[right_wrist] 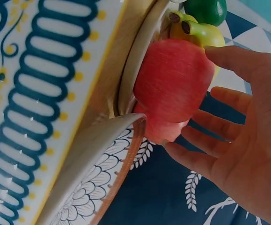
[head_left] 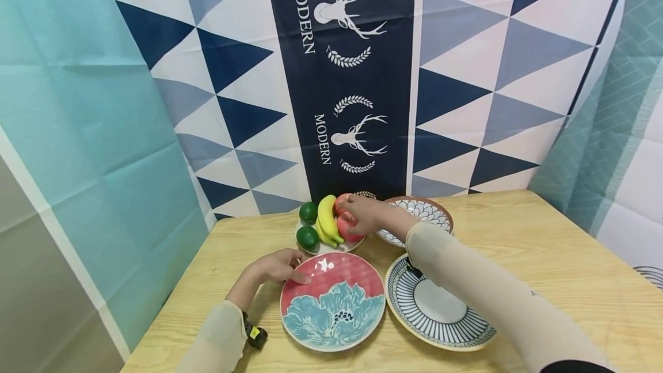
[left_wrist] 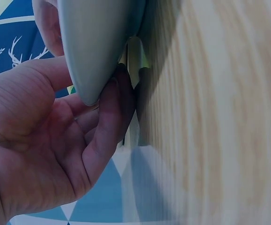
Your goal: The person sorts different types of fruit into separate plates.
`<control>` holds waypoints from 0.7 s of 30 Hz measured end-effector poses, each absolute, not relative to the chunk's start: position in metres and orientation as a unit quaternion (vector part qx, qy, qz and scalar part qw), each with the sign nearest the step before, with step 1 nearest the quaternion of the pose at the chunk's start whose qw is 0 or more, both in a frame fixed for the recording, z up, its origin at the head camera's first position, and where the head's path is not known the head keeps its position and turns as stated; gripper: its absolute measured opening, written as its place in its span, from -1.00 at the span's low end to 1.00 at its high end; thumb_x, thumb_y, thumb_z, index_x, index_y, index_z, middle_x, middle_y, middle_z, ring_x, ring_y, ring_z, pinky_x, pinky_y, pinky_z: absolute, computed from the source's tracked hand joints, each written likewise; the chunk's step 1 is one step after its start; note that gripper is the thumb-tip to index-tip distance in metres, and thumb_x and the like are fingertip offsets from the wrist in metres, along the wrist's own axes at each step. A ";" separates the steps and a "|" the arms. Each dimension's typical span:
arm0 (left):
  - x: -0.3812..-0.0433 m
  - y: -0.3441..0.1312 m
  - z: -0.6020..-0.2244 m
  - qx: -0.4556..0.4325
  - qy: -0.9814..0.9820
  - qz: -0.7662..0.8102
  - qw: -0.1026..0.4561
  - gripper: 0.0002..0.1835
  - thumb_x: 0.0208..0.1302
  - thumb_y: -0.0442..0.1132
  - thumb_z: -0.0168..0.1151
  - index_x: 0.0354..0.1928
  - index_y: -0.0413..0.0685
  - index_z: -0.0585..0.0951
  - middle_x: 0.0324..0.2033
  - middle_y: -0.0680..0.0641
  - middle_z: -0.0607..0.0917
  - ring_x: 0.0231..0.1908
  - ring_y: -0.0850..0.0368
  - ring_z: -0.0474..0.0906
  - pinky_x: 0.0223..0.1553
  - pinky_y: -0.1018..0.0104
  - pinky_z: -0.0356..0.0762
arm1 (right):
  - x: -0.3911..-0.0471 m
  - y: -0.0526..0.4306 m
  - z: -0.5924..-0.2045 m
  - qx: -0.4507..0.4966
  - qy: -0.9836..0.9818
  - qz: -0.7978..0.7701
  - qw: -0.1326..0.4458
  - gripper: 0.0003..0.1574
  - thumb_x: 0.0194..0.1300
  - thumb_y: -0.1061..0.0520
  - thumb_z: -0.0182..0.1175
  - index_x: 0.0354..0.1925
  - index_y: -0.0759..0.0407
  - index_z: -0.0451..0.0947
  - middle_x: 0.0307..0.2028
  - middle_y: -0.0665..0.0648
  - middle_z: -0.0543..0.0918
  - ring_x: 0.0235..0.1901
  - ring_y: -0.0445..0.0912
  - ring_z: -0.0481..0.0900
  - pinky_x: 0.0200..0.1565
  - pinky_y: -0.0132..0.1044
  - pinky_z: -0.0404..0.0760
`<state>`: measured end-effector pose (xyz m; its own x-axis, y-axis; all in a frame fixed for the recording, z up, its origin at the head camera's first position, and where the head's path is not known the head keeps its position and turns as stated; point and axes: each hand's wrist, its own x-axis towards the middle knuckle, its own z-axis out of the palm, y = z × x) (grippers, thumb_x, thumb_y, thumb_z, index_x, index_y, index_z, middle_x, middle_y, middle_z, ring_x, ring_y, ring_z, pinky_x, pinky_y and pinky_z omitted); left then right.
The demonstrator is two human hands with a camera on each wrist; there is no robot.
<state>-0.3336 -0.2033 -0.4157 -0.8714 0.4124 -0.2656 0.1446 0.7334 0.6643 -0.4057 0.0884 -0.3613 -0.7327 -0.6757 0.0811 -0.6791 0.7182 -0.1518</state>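
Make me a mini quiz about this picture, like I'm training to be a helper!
1. Pick one. Which fruit is the right hand closest to?
A) the green fruits
B) the red fruits
C) the bananas' bottom tips

2. True or false: the left hand is holding a red fruit.

3. How many green fruits can you count in the head view?

Key:
1. B: its fingers are spread around the red fruits.
2. False: it grips the edge of the flower plate.
3. Two, both beside the bananas.
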 end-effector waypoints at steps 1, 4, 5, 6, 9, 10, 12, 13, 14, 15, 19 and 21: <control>-0.334 -0.203 -0.415 0.152 0.909 0.330 0.201 -0.70 0.25 -0.20 0.54 -0.05 -0.08 0.67 -0.21 -0.06 0.65 -0.16 0.00 0.53 -0.08 0.14 0.53 | -0.406 0.088 -0.362 0.364 -0.928 0.085 0.005 -0.18 0.29 0.02 0.41 0.45 0.19 0.45 0.26 0.32 0.50 0.11 0.13 0.51 0.29 0.06 0.53; -0.333 -0.203 -0.415 0.151 0.910 0.329 0.201 -0.71 0.25 -0.19 0.54 -0.06 -0.07 0.67 -0.21 -0.06 0.65 -0.15 0.00 0.53 -0.08 0.14 0.53 | -0.405 0.086 -0.364 0.355 -0.931 0.085 -0.012 -0.10 0.26 -0.03 0.47 0.47 0.16 0.43 0.30 0.32 0.47 0.15 0.14 0.48 0.31 0.06 0.52; -0.333 -0.203 -0.415 0.151 0.910 0.330 0.202 -0.71 0.25 -0.20 0.54 -0.06 -0.08 0.67 -0.21 -0.06 0.65 -0.15 0.00 0.53 -0.08 0.14 0.53 | -0.405 0.086 -0.365 0.348 -0.933 0.085 -0.018 -0.07 0.25 -0.05 0.49 0.49 0.13 0.42 0.31 0.30 0.47 0.17 0.13 0.47 0.30 0.06 0.52; -0.333 -0.203 -0.415 0.150 0.910 0.330 0.202 -0.71 0.25 -0.20 0.54 -0.06 -0.08 0.67 -0.21 -0.06 0.64 -0.15 0.00 0.53 -0.08 0.14 0.53 | -0.405 0.085 -0.366 0.344 -0.935 0.087 -0.023 -0.05 0.24 -0.07 0.51 0.49 0.11 0.42 0.31 0.29 0.46 0.18 0.14 0.47 0.30 0.07 0.53; -0.333 -0.203 -0.415 0.148 0.910 0.329 0.202 -0.71 0.25 -0.20 0.54 -0.06 -0.08 0.67 -0.21 -0.06 0.64 -0.15 0.00 0.53 -0.08 0.14 0.54 | -0.405 0.083 -0.369 0.330 -0.939 0.089 -0.034 -0.02 0.21 -0.11 0.55 0.50 0.04 0.42 0.28 0.22 0.49 0.19 0.11 0.46 0.26 0.03 0.57; -0.333 -0.203 -0.415 0.147 0.911 0.329 0.202 -0.71 0.26 -0.21 0.54 -0.06 -0.09 0.67 -0.21 -0.06 0.64 -0.15 0.00 0.53 -0.08 0.14 0.54 | -0.405 0.082 -0.370 0.328 -0.940 0.091 -0.035 -0.02 0.20 -0.11 0.56 0.49 0.02 0.42 0.27 0.20 0.50 0.19 0.10 0.46 0.24 0.01 0.58; -0.333 -0.203 -0.416 0.148 0.910 0.330 0.202 -0.72 0.26 -0.22 0.54 -0.07 -0.10 0.67 -0.22 -0.07 0.65 -0.16 0.00 0.53 -0.08 0.14 0.54 | -0.405 0.080 -0.372 0.329 -0.939 0.090 -0.033 -0.03 0.18 -0.11 0.58 0.48 0.00 0.44 0.22 0.16 0.53 0.17 0.07 0.47 0.21 -0.03 0.59; -0.332 -0.203 -0.416 0.147 0.910 0.330 0.202 -0.72 0.26 -0.23 0.53 -0.07 -0.10 0.67 -0.22 -0.07 0.65 -0.16 0.00 0.53 -0.08 0.15 0.54 | -0.406 0.079 -0.373 0.328 -0.940 0.089 -0.033 -0.03 0.17 -0.11 0.59 0.47 -0.01 0.45 0.20 0.14 0.55 0.16 0.06 0.47 0.20 -0.05 0.60; -0.332 -0.203 -0.416 0.148 0.910 0.331 0.202 -0.72 0.26 -0.23 0.53 -0.06 -0.10 0.67 -0.22 -0.07 0.65 -0.17 0.00 0.53 -0.09 0.16 0.54 | -0.406 0.079 -0.374 0.329 -0.940 0.085 -0.030 -0.03 0.16 -0.11 0.60 0.46 -0.03 0.45 0.18 0.13 0.56 0.15 0.04 0.47 0.19 -0.07 0.60; -0.332 -0.203 -0.416 0.148 0.909 0.332 0.203 -0.72 0.26 -0.23 0.53 -0.06 -0.10 0.67 -0.22 -0.07 0.65 -0.17 0.00 0.53 -0.10 0.16 0.54 | -0.406 0.078 -0.374 0.329 -0.940 0.084 -0.029 -0.03 0.15 -0.11 0.61 0.45 -0.03 0.46 0.17 0.12 0.57 0.14 0.04 0.48 0.18 -0.07 0.60; -0.332 -0.202 -0.415 0.144 0.907 0.337 0.207 -0.70 0.26 -0.21 0.54 -0.04 -0.09 0.67 -0.21 -0.07 0.64 -0.16 0.01 0.54 -0.13 0.18 0.55 | -0.408 0.076 -0.375 0.320 -0.944 0.077 -0.028 -0.03 0.14 -0.13 0.62 0.44 -0.08 0.46 0.15 0.09 0.59 0.11 0.03 0.50 0.17 -0.08 0.62; -0.333 -0.202 -0.414 0.143 0.908 0.336 0.207 -0.70 0.26 -0.20 0.54 -0.04 -0.08 0.67 -0.21 -0.07 0.64 -0.16 0.00 0.54 -0.14 0.18 0.55 | -0.408 0.076 -0.375 0.318 -0.945 0.072 -0.025 -0.03 0.15 -0.13 0.62 0.45 -0.08 0.46 0.15 0.09 0.60 0.11 0.03 0.50 0.17 -0.08 0.62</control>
<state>-0.3327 -0.2024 -0.4143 -0.8736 0.3982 -0.2798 0.1199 0.7333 0.6692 -0.4077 0.0757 -0.3750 -0.7959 -0.6054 -0.0013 -0.5982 0.7868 -0.1522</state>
